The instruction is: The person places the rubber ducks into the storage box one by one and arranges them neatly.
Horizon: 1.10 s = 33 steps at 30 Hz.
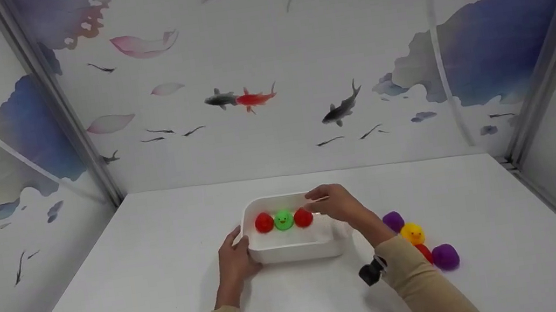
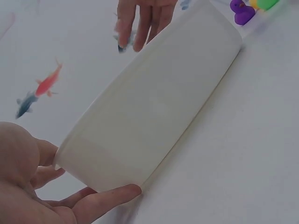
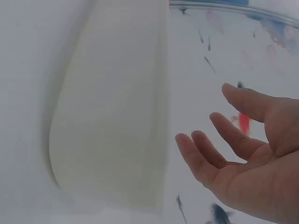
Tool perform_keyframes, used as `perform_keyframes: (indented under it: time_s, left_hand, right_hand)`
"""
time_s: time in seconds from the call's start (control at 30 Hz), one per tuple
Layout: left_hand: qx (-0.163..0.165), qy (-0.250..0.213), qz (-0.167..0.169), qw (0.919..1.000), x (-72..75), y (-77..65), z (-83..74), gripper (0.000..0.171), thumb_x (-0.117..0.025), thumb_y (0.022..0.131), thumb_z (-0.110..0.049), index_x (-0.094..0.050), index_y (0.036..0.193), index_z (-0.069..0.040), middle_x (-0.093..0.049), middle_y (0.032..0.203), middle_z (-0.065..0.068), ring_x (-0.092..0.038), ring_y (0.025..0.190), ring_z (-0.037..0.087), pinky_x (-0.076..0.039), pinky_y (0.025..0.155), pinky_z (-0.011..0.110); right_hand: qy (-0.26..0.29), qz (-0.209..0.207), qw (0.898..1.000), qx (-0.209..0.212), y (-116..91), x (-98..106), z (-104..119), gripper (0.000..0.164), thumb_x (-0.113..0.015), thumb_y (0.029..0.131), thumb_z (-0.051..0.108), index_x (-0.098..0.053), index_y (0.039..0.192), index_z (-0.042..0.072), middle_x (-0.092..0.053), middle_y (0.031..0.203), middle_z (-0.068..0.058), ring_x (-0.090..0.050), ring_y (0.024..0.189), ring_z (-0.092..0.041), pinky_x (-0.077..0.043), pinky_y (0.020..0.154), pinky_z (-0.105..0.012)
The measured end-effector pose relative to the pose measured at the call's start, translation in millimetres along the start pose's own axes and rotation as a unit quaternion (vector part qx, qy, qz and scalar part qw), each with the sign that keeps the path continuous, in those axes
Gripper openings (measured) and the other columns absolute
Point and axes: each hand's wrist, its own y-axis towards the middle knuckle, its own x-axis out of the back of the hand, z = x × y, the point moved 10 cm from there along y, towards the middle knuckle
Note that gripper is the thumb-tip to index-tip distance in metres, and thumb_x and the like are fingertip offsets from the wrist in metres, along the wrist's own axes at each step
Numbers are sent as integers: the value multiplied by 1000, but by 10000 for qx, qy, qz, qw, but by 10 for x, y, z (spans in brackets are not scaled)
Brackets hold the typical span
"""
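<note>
The left hand (image 1: 237,257) grips the left end of the white bin (image 1: 297,254), presumably steadying it, while the right hand (image 1: 338,204), empty, fingers loosely parted, hovers above its right half, and 1 green toy duck (image 1: 284,220) sits between 2 red toys (image 1: 264,223) inside.

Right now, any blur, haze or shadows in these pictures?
Head view: soft shadows on the table beside the sleeves, white box smeared at its right end; left wrist view: dim, greyish, thin dark shadow along the box's base; right wrist view: hazy, box edges soft, the right hand crisper.
</note>
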Motion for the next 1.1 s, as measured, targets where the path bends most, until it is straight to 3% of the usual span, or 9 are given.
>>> perform_keyframes:
  time_s: [0.23,0.37,0.6,0.83,1.1]
  left_hand:
    - [32,-60,45,10000,-24,4,-3,50,-44,106,-23,-38,154,-9,-48,149,26,-54,132,43,-61,87,50]
    - [125,-46,44,9999,1,-6,10,50,-43,107,-23,-36,154,-9,-47,150,27,-53,133,43,-61,88,51]
    - [-26,-10,73,10000,-8,-33,-16,49,-42,107,-21,-37,154,-8,-48,148,29,-53,132,45,-62,85,52]
    - [-1,-32,16,10000,-9,-36,0,49,-43,107,-21,-38,153,-8,-48,148,29,-53,132,44,-62,85,52]
    - [53,46,-10,10000,-5,-27,13,49,-43,107,-22,-37,154,-9,-47,150,28,-52,134,44,-62,84,50]
  right_hand:
    - [131,-76,9986,502,-374,368,49,42,-68,96,29,-62,134,11,-64,135,-12,-65,119,-27,-51,109,-45]
    - [41,-242,9981,566,-539,557,42,45,-68,95,32,-60,135,14,-62,139,-12,-63,124,-30,-49,110,-49]
    - [-179,-696,9958,570,-728,967,-95,45,-66,96,35,-60,136,15,-60,141,-12,-60,128,-32,-47,111,-49]
    - [163,-919,9948,401,-770,1239,-289,49,-65,97,37,-57,139,14,-57,144,-14,-60,129,-34,-40,116,-53]
    - [431,-903,9948,171,-682,1375,-623,50,-62,99,36,-54,142,12,-52,146,-17,-57,131,-38,-31,119,-61]
